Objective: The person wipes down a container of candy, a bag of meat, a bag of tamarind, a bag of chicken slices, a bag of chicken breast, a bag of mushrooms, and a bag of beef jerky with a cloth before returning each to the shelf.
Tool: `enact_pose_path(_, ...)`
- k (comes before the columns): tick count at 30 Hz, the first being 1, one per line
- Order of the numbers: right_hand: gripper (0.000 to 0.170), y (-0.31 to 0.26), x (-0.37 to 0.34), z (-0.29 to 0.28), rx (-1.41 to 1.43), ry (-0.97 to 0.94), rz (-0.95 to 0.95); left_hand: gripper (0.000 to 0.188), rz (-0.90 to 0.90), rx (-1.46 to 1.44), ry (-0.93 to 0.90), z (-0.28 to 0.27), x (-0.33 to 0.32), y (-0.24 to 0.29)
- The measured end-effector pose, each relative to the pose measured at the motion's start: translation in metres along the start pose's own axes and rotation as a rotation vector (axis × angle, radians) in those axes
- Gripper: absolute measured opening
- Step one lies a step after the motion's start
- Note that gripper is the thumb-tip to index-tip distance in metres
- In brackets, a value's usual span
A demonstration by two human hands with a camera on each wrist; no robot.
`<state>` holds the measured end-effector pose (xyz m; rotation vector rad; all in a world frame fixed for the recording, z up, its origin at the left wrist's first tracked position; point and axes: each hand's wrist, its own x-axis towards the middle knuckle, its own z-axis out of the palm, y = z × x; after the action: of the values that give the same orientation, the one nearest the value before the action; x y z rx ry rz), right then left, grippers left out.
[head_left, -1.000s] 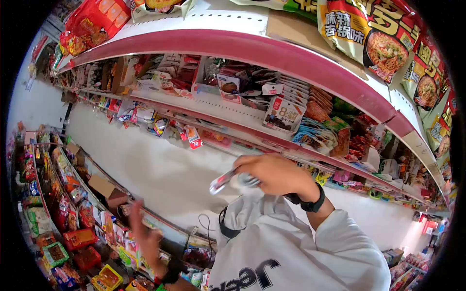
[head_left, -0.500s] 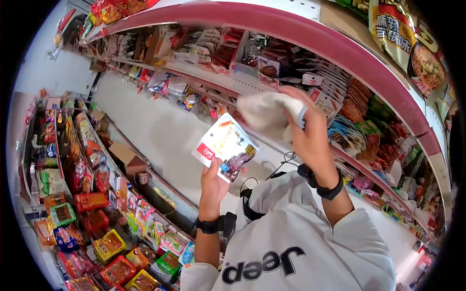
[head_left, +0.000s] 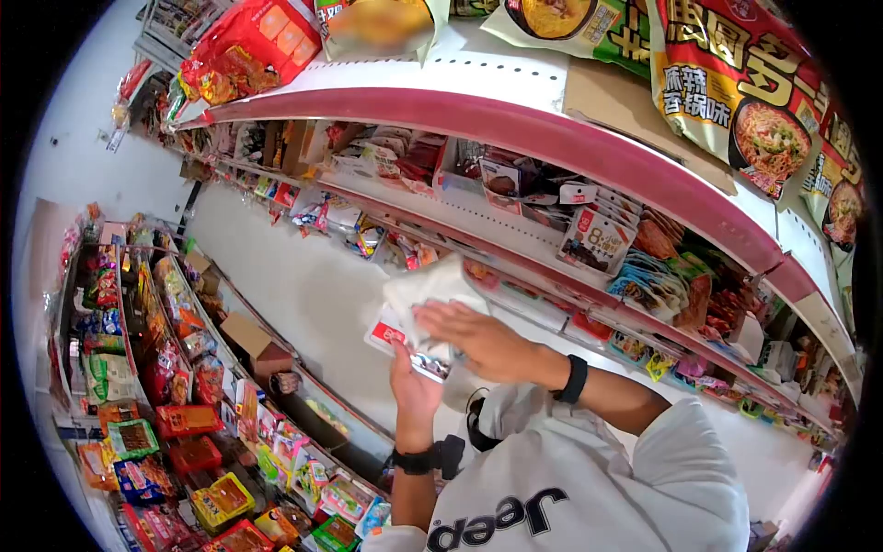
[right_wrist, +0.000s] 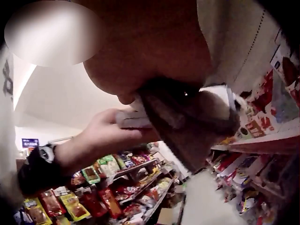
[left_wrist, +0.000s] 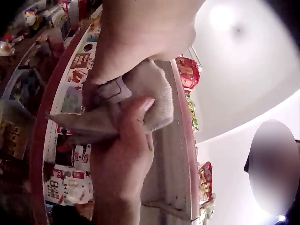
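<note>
My left hand (head_left: pixel 416 388) grips a white snack packet (head_left: pixel 380 337) with a red label by its lower edge, thumb on the front. A pale cloth (head_left: pixel 430 281) covers most of that packet's face. On top of the cloth lies my right hand (head_left: pixel 492 345), its fingers stretched out and pressing it against the packet. In the left wrist view the cloth (left_wrist: pixel 157 96) drapes over the packet beside the left thumb. The cloth (right_wrist: pixel 187 136) hangs dark beneath the right hand in the right wrist view.
A shelf with a red edge (head_left: pixel 414 126) runs across above the hands, bearing noodle bags (head_left: pixel 763 115). Below it, a lower shelf holds rows of snack packets (head_left: pixel 596 241). At the left stands a tiered display of packaged food (head_left: pixel 193 419), with an open cardboard box (head_left: pixel 256 342) beside it.
The left hand has come up with the packet into the middle of the view. The right hand has brought the cloth from the right down onto the packet, its fingers now flattened over it.
</note>
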<state>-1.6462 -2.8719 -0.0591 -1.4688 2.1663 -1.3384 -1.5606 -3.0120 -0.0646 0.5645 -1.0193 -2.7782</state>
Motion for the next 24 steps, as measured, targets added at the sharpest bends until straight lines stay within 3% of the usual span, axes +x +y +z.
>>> enact_pose_path(2,0.061,0.005,0.005,0.005,0.097,0.182,0.151,0.047,0.027,0.055,0.008,-0.002,-0.002,-0.016)
enact_pose_path(3,0.06,0.002,0.01,0.012,0.096,0.21,0.111,0.049,0.039,0.087,0.018,-0.007,-0.004,-0.021)
enact_pose_path(4,0.06,-0.001,0.015,0.019,0.09,0.238,0.073,0.05,0.019,0.143,0.138,-0.006,-0.003,-0.023)
enact_pose_path(5,0.06,-0.005,0.018,0.025,0.083,0.263,0.039,0.05,0.1,0.296,0.073,-0.005,-0.003,-0.018)
enact_pose_path(6,0.063,-0.012,0.019,0.026,0.054,0.165,-0.04,0.051,0.181,0.445,0.005,-0.003,-0.003,-0.007)
enact_pose_path(8,0.061,-0.029,0.013,0.022,0.127,0.07,-0.069,0.052,0.02,0.102,0.214,-0.002,0.005,0.014)
enact_pose_path(11,0.06,-0.007,0.013,0.021,0.172,0.065,-0.009,0.051,0.09,0.102,-0.019,0.001,0.0,0.022)
enact_pose_path(13,0.063,0.007,0.012,0.027,0.211,0.152,0.126,0.051,0.15,0.133,0.078,-0.002,-0.009,0.001)
enact_pose_path(16,0.054,-0.007,0.02,0.031,0.133,0.23,0.089,0.051,0.275,0.145,0.22,0.018,-0.01,-0.02)
enact_pose_path(19,0.063,-0.033,0.013,0.027,0.028,0.14,-0.022,0.053,0.083,0.101,0.302,0.017,-0.001,0.016)
enact_pose_path(22,0.075,-0.035,0.006,0.019,-0.145,-0.029,-0.142,0.052,0.039,0.066,0.136,-0.007,0.006,0.025)
enact_pose_path(23,0.066,-0.015,0.007,0.024,0.015,0.059,-0.211,0.052,0.034,0.095,0.118,-0.013,0.002,0.026)
enact_pose_path(24,0.059,-0.006,0.009,0.027,0.141,0.162,-0.148,0.05,0.107,-0.015,0.048,0.0,-0.003,0.024)
